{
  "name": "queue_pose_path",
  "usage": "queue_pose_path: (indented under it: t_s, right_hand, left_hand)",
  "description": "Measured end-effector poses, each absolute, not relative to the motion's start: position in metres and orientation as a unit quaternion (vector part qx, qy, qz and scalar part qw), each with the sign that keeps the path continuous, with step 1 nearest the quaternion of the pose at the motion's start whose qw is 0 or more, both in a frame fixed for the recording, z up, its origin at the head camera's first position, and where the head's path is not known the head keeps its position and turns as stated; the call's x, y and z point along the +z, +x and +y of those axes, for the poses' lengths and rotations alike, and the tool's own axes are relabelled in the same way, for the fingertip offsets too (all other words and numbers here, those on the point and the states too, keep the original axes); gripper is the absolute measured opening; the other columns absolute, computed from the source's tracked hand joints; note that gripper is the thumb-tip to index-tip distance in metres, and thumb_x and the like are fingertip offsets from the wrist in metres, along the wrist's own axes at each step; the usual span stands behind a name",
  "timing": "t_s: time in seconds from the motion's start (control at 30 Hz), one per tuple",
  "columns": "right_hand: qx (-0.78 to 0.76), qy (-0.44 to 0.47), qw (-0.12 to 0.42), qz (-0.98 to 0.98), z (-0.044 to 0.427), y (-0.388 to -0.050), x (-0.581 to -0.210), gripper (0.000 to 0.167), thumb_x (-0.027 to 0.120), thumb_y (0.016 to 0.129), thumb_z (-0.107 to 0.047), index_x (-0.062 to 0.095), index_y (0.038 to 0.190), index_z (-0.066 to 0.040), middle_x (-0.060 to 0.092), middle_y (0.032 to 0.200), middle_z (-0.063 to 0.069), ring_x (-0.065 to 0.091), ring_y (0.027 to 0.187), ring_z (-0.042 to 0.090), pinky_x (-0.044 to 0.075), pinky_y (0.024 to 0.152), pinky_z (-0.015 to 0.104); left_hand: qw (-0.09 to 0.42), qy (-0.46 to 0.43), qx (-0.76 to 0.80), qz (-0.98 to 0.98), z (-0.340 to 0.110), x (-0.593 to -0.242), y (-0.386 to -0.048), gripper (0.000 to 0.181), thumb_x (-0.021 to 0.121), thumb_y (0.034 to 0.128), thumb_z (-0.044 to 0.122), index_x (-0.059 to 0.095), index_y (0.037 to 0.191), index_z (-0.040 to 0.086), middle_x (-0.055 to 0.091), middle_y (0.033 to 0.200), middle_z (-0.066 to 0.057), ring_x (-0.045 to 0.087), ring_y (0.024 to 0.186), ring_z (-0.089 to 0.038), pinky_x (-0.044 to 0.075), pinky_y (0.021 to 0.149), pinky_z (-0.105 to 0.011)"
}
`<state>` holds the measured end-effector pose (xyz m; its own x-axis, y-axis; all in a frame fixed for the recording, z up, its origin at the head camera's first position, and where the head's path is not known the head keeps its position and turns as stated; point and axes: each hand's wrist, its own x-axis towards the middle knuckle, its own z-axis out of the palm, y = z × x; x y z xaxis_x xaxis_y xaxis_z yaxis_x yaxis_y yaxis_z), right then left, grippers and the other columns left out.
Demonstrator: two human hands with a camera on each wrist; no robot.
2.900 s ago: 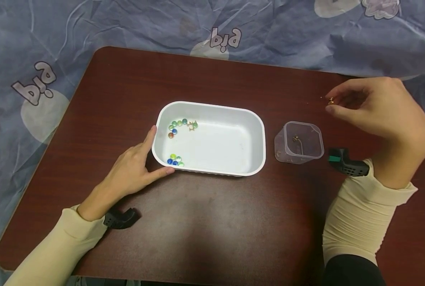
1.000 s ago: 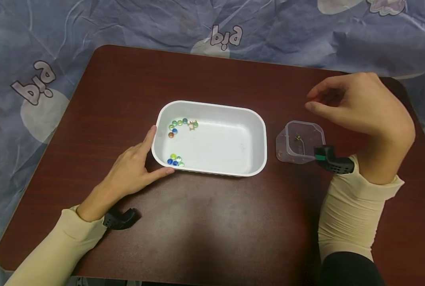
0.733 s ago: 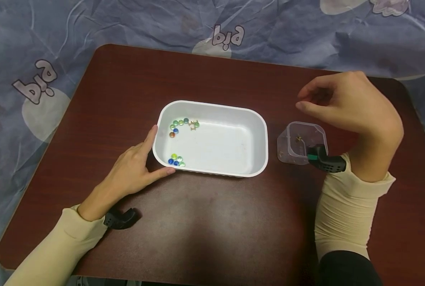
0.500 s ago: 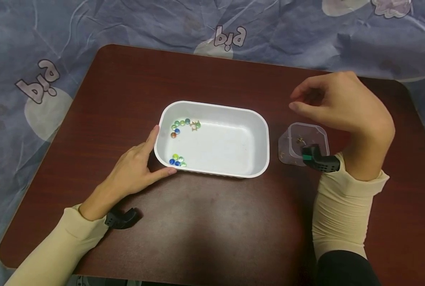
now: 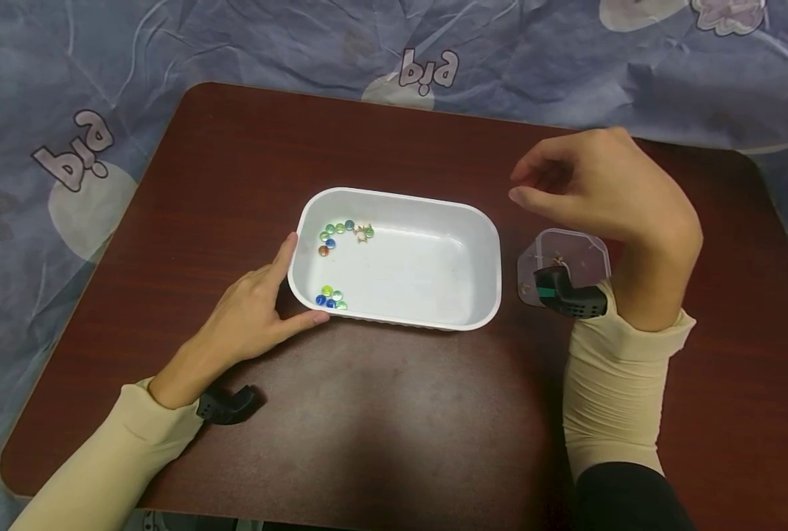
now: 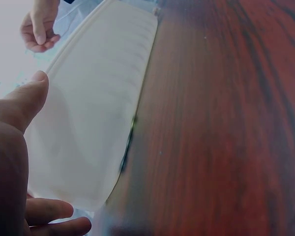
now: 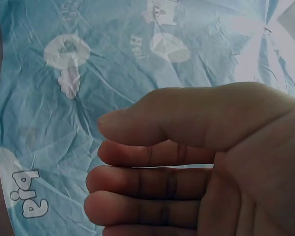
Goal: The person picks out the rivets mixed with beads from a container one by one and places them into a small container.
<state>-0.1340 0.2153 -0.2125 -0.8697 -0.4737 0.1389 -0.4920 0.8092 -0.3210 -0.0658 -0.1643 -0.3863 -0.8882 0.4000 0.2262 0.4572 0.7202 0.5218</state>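
In the head view my left hand (image 5: 246, 316) rests against the left end of a white plastic tray (image 5: 420, 284), thumb at its front rim and straight index finger along its side. In the tray lie a row of glass marbles (image 5: 330, 243) with small gold star-like pieces (image 5: 363, 234) beside it, and a second cluster of marbles (image 5: 330, 299). My right hand (image 5: 606, 184) is raised behind a clear plastic container (image 5: 576, 254). In the right wrist view its fingers (image 7: 118, 209) are loosely curled, with nothing visible between them and the thumb.
The dark brown wooden table (image 5: 367, 413) has rounded corners. A wrinkled blue-grey printed cloth (image 5: 287, 44) lies beyond its far and left sides. Inside the clear container a small gold piece (image 5: 558, 260) shows; a black wrist-worn device (image 5: 569, 295) partly covers the container.
My right hand has moved left, from the far right to between container and tray. The small gold piece it pinched earlier is no longer visible in its fingers. My left hand stays on the tray.
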Motion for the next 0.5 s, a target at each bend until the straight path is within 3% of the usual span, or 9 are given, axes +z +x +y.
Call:
queue_pose_path:
  t_s: [0.27,0.5]
  right_hand:
    - [0.205,0.229,0.04,-0.951,0.207,-0.132,-0.207,0.011,0.074,0.085,-0.016,0.076,0.096,-0.013,0.072,0.083,-0.001,0.055,0.067,0.002,0.037,0.062,0.016]
    - [0.208,0.259,0.028,-0.943,0.194,-0.133,-0.208,0.011,0.072,0.087,-0.014,0.076,0.096,-0.012,0.07,0.081,-0.002,0.054,0.064,0.008,0.038,0.06,0.018]
  left_hand:
    - [0.04,-0.227,-0.293,-0.928,-0.163,-0.385,-0.066,0.109,0.08,0.0803,0.047,0.017,0.157,0.001,0.053,0.137,-0.029,0.06,0.113,-0.041,0.046,0.09,-0.055]
    - [0.038,-0.223,-0.294,-0.929,-0.163,-0.383,-0.065,0.109,0.08,0.0797,0.046,0.018,0.157,0.001,0.053,0.136,-0.03,0.06,0.113,-0.041,0.046,0.09,-0.055]
